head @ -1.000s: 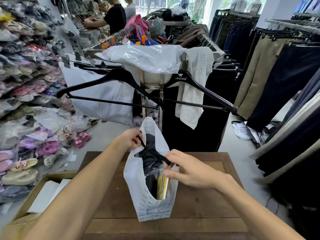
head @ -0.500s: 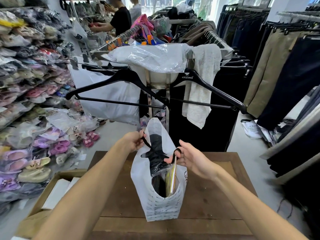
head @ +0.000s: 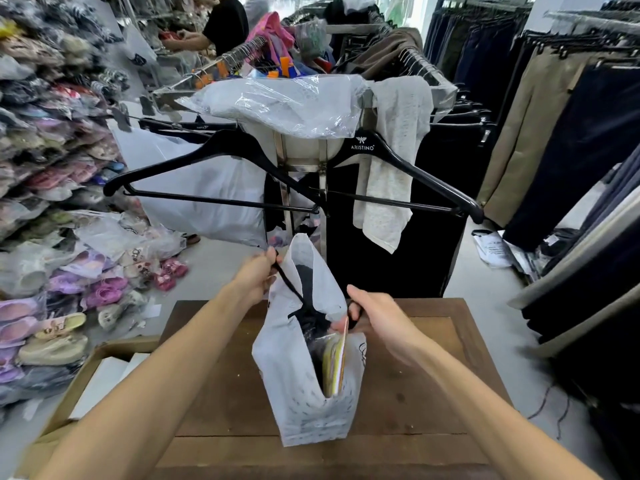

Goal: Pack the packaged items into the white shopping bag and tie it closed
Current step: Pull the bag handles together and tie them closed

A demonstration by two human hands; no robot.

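The white shopping bag point(head: 304, 403) stands upright on the wooden table point(head: 415, 393), its mouth open. Inside it are a dark packaged item point(head: 311, 317) and a yellow packaged item point(head: 335, 365) standing on edge. A black drawstring point(head: 291, 289) runs across the bag's mouth. My left hand point(head: 256, 275) pinches one end of the string at the bag's far left rim. My right hand point(head: 381, 317) grips the other end at the right rim.
A clothes rack with black hangers point(head: 294, 174) and a plastic-wrapped bundle point(head: 287, 102) stands just behind the table. Bagged slippers point(head: 52, 202) pile at the left. A cardboard box point(head: 104, 372) sits beside the table's left edge. Trousers point(head: 571, 133) hang right. A person point(head: 221, 22) stands far back.
My right hand has moved from the bag's mouth out to the right with the string's end. The string is drawn tighter between both hands. The head camera has tilted slightly.
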